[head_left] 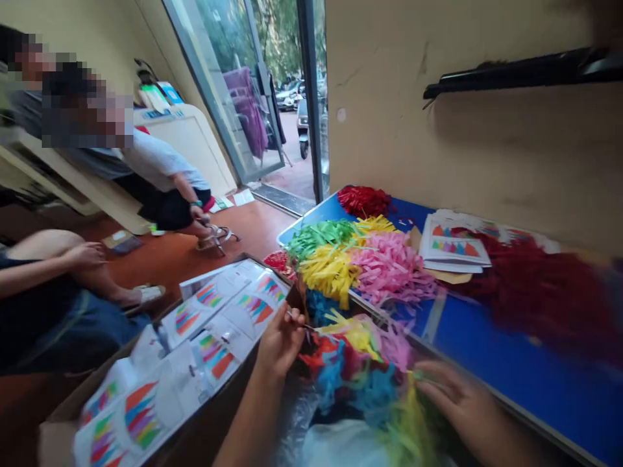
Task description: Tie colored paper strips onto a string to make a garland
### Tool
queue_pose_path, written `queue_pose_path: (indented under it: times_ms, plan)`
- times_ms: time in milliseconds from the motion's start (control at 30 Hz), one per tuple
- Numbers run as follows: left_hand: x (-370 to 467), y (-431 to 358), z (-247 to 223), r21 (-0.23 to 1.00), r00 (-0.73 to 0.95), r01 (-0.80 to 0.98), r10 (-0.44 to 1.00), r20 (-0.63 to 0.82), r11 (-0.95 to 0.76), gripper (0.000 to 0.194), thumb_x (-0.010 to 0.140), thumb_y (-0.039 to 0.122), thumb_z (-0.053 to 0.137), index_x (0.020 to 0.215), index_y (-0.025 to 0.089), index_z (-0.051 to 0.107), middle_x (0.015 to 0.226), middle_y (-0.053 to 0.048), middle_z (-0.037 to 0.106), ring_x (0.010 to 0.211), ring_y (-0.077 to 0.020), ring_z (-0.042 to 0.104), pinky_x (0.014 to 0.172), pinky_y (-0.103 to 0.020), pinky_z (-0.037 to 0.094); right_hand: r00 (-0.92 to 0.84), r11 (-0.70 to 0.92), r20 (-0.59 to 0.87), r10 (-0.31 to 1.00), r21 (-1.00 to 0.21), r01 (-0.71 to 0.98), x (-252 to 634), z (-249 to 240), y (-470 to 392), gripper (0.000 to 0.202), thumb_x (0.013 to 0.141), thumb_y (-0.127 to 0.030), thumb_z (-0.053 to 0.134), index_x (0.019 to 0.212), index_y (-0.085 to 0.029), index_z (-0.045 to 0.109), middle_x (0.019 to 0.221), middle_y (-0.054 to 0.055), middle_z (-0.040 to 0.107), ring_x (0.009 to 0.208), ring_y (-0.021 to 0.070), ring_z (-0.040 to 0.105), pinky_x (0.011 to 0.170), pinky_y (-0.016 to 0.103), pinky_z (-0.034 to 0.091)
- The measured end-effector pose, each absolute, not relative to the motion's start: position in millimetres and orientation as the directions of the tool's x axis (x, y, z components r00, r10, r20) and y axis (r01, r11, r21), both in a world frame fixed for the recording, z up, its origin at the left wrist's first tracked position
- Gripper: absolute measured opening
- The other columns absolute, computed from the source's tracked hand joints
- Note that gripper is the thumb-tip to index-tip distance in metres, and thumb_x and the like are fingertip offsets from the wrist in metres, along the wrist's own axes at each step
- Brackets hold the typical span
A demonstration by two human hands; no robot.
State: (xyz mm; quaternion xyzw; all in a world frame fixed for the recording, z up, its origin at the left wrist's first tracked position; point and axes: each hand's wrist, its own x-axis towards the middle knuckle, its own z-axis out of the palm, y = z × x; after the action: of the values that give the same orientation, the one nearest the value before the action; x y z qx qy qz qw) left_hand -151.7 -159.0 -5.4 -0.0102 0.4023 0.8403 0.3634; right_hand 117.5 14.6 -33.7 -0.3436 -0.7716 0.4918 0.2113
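My left hand (281, 340) is closed in a pinch at the near end of a multicoloured tassel garland (357, 363). Its red, blue, yellow and pink fringes hang between my two hands. My right hand (450, 389) is closed at the other end, by a pale yellow-green tassel (409, 425); motion smears this hand a little. Beyond the garland, on the blue table (467, 344), lie piles of green tassels (321, 237), yellow tassels (331, 269), pink tassels (389, 266) and red tassels (365, 200).
Left of my hands stands a cardboard box (53, 438) of packets (209, 301) printed with colourful bunting. Printed sheets (452, 243) and a blurred dark red heap (540, 301) lie on the table. People sit at the left, one with a bent leg (43, 250) near the box. A glass door (257, 97) stands open.
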Motion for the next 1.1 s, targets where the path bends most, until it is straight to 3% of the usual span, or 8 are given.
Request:
queue_pose_path:
  times_ms: [67, 167, 333, 500, 700, 833, 1000, 1100]
  plan:
    - [-149.7, -155.1, -6.1, 0.621, -0.729, -0.647, 0.598, -0.333, -0.443, 0.038, 0.066, 0.028, 0.083, 0.055, 0.016, 0.049, 0.055, 0.006, 0.052, 0.049, -0.0045, 0.054, 0.043, -0.011, 0.048, -0.690, 0.364, 0.030, 0.723, -0.866, 0.344, 117.7, -29.9, 14.5, 0.025, 0.074, -0.047, 0.067, 0.077, -0.026, 0.079, 0.083, 0.007, 0.077, 0.081, 0.0275, 0.070, 0.074, 0.032, 0.057]
    - [-143.9, -151.0, -1.4, 0.596, -0.748, -0.636, 0.581, -0.320, -0.491, 0.041, 0.062, 0.029, 0.086, 0.052, 0.017, 0.048, 0.050, 0.008, 0.049, 0.045, -0.0048, 0.050, 0.041, -0.012, 0.046, -0.715, 0.417, 0.047, 0.698, -0.838, 0.351, 116.1, -17.8, 14.7, 0.025, 0.079, -0.045, 0.063, 0.078, -0.027, 0.080, 0.077, 0.006, 0.077, 0.074, 0.0258, 0.070, 0.068, 0.032, 0.055]
    - [-132.4, -146.6, 18.3, 0.717, -0.787, -0.529, 0.580, -0.213, -0.454, 0.040, 0.059, 0.035, 0.088, 0.052, 0.016, 0.054, 0.053, 0.005, 0.057, 0.051, -0.0088, 0.056, 0.046, -0.017, 0.050, -0.777, 0.384, 0.055, 0.628, -0.890, 0.247, 116.0, 1.2, 10.7, 0.020, 0.080, -0.036, 0.063, 0.076, -0.024, 0.079, 0.077, 0.006, 0.074, 0.075, 0.0228, 0.068, 0.071, 0.030, 0.054]
    - [-121.2, -136.4, 35.2, 0.804, -0.743, -0.439, 0.665, -0.075, -0.400, 0.039, 0.069, 0.041, 0.081, 0.053, 0.015, 0.057, 0.057, 0.002, 0.060, 0.054, -0.0112, 0.060, 0.050, -0.020, 0.050, -0.718, 0.306, -0.001, 0.696, -0.905, 0.297, 128.1, -4.8, 5.1, 0.021, 0.079, -0.039, 0.065, 0.074, -0.022, 0.077, 0.076, 0.006, 0.074, 0.068, 0.0225, 0.069, 0.060, 0.027, 0.053]
    - [-100.7, -111.2, 51.1, 0.803, -0.644, -0.445, 0.765, 0.021, -0.397, 0.036, 0.076, 0.040, 0.075, 0.057, 0.017, 0.056, 0.058, 0.003, 0.058, 0.053, -0.0126, 0.059, 0.048, -0.023, 0.048, -0.601, 0.443, 0.159, 0.783, -0.821, 0.360, 166.7, -3.4, 14.7, 0.024, 0.082, -0.044, 0.064, 0.079, -0.026, 0.080, 0.075, 0.005, 0.076, 0.069, 0.0233, 0.069, 0.064, 0.029, 0.052]
    - [-77.9, -87.6, 64.4, 0.841, -0.512, -0.448, 0.858, 0.037, -0.303, 0.039, 0.074, 0.043, 0.076, 0.054, 0.016, 0.055, 0.057, 0.001, 0.056, 0.052, -0.0128, 0.057, 0.045, -0.022, 0.046, -0.603, 0.493, 0.150, 0.783, -0.741, 0.456, 205.8, 6.0, 13.6, 0.027, 0.087, -0.039, 0.056, 0.075, -0.025, 0.076, 0.071, 0.003, 0.071, 0.065, 0.0200, 0.066, 0.060, 0.027, 0.049]
    - [-46.7, -56.8, 69.8, 0.878, -0.371, -0.433, 0.928, 0.031, -0.203, 0.041, 0.069, 0.047, 0.078, 0.052, 0.015, 0.057, 0.055, 0.000, 0.057, 0.052, -0.0128, 0.057, 0.049, -0.023, 0.048, -0.500, 0.452, 0.147, 0.854, -0.685, 0.571, 253.2, 2.0, 2.1, 0.023, 0.085, -0.037, 0.059, 0.085, -0.030, 0.080, 0.073, 0.003, 0.074, 0.067, 0.0215, 0.067, 0.061, 0.028, 0.049]
    - [-31.4, -41.1, 66.3, 0.937, -0.308, -0.334, 0.951, -0.006, -0.102, 0.037, 0.065, 0.048, 0.080, 0.058, 0.015, 0.064, 0.071, -0.003, 0.064, 0.055, -0.0117, 0.058, 0.051, -0.023, 0.051, -0.429, 0.382, 0.106, 0.897, -0.673, 0.633, 275.4, 1.9, -3.0, 0.021, 0.083, -0.034, 0.060, 0.087, -0.031, 0.080, 0.075, 0.002, 0.076, 0.070, 0.0221, 0.068, 0.066, 0.029, 0.049]
